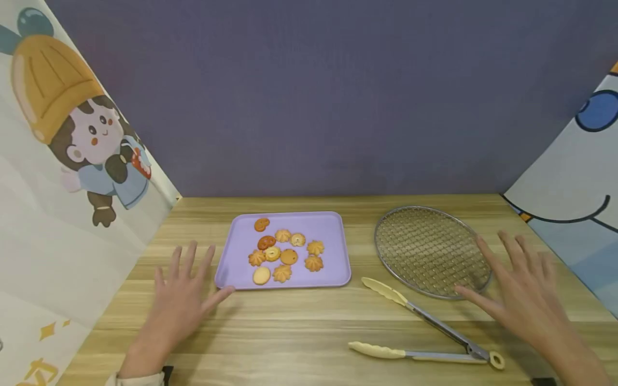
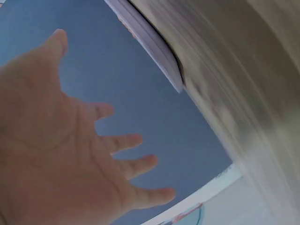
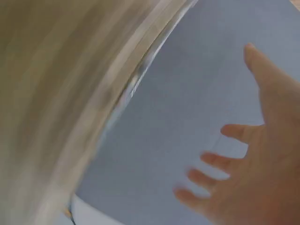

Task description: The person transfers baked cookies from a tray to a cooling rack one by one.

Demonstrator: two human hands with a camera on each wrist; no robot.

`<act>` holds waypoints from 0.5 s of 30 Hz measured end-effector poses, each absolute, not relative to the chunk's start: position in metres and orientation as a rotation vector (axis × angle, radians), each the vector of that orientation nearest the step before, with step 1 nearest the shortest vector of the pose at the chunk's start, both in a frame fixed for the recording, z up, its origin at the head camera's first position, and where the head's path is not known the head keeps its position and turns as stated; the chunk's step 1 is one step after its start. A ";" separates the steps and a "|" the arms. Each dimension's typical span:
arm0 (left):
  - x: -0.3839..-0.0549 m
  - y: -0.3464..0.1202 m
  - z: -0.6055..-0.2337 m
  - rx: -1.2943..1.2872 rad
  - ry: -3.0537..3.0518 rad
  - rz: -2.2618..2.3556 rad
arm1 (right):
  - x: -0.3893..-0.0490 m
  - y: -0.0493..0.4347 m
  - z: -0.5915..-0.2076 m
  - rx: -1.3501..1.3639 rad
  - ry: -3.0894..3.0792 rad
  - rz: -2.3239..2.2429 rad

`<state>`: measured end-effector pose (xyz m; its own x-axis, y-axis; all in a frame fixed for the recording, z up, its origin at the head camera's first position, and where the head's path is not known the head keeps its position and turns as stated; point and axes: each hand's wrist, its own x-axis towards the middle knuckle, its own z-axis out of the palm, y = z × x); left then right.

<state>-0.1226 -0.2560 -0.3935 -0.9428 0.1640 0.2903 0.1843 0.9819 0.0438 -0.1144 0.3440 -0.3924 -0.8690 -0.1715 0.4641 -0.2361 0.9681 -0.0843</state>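
My left hand (image 1: 181, 297) hovers with spread fingers by the near left corner of a purple tray (image 1: 333, 228), holding nothing. Several cookies (image 1: 288, 257) of different shapes lie on that tray. On the right, my right hand (image 1: 523, 289) is spread beside a round wire mesh rack (image 1: 425, 246), its thumb and index finger overlapping the rim in the head view. Spread-armed tongs (image 1: 434, 321) with cream tips lie on the table in front of the rack. Both wrist views show an empty palm, the left palm (image 2: 51, 145) and the right palm (image 3: 262, 173).
The wooden table (image 1: 289, 332) ends at a dark blue-grey back panel (image 1: 318, 96). A white side panel with a cartoon figure (image 1: 103, 139) stands at left, and another printed panel (image 1: 579, 214) at right.
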 end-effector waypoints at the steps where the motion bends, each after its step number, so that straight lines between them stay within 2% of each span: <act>1: -0.121 -0.254 -0.393 -0.263 -2.859 -0.124 | -0.113 0.341 -0.392 0.306 -2.698 0.264; 8: -0.118 -0.251 -0.389 -0.328 -2.933 -0.399 | -0.099 0.318 -0.396 0.569 -2.960 0.856; 15: -0.129 -0.257 -0.386 -0.355 -2.961 -0.719 | -0.078 0.294 -0.400 0.587 -3.167 0.641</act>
<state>-0.1287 -0.2570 -0.3856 -0.9705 0.2056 0.1257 0.2403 0.8634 0.4436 -0.0778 0.2940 -0.4005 -0.9263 -0.3706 -0.0679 -0.3151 0.8607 -0.3999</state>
